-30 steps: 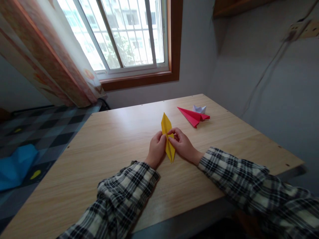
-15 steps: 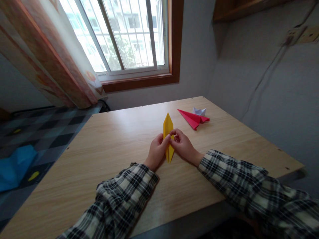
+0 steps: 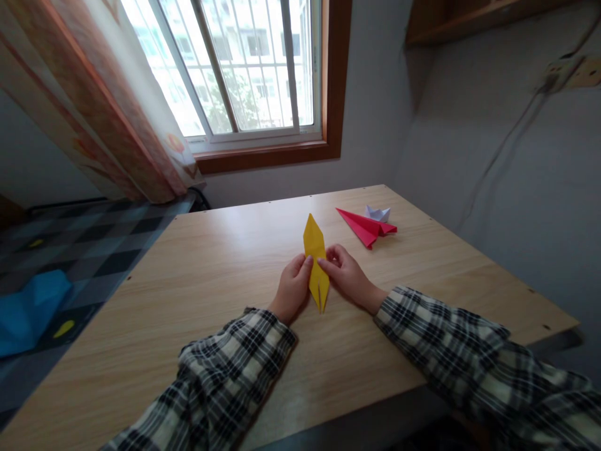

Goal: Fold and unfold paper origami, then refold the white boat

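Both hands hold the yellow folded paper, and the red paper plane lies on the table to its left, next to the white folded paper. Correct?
The side is wrong: the head view shows the left hand and right hand holding the yellow folded paper, and the red paper plane on the table to its right, next to the white folded paper.

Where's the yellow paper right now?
In the head view, the yellow paper is near the middle, held between the left hand and right hand, over the wooden table, left of the red paper plane.
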Demonstrator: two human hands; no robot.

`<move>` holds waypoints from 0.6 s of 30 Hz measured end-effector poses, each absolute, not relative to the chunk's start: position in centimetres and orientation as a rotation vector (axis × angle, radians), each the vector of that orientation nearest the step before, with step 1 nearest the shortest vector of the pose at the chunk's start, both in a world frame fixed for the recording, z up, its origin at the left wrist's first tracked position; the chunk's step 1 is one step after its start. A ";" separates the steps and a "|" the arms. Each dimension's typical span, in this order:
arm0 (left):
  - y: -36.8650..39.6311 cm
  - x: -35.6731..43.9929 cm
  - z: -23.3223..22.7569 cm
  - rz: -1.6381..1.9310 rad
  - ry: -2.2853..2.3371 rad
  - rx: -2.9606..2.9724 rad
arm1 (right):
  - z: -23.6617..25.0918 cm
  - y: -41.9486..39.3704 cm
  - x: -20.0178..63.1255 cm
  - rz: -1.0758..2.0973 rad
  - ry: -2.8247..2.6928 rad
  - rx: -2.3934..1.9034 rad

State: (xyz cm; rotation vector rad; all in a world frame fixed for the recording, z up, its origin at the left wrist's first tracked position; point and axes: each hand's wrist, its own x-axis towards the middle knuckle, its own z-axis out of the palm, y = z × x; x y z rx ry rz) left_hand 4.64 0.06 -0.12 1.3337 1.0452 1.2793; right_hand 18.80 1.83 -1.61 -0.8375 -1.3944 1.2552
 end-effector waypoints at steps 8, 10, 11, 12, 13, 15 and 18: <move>-0.3 4.5 0.1 1.228 1.027 1.306 | -1.1 2.2 19.3 1.387 -1.548 -0.804; -0.2 4.6 0.1 1.223 1.025 1.299 | -1.0 2.1 19.4 1.353 -1.586 -0.804; -0.2 4.6 0.1 1.222 1.022 1.298 | -0.9 2.0 19.5 1.324 -1.605 -0.804; -0.1 4.6 0.1 1.221 1.015 1.298 | -0.8 2.0 19.6 1.292 -1.627 -0.803; 0.0 4.6 0.0 1.223 1.001 1.295 | -0.8 2.0 19.6 1.266 -1.651 -0.801; 0.2 4.4 -0.1 1.217 0.957 1.272 | -0.7 1.9 19.7 1.252 -1.694 -0.791; 0.5 3.9 -0.2 1.161 0.892 1.196 | -0.7 1.8 19.7 1.363 -1.716 -0.754</move>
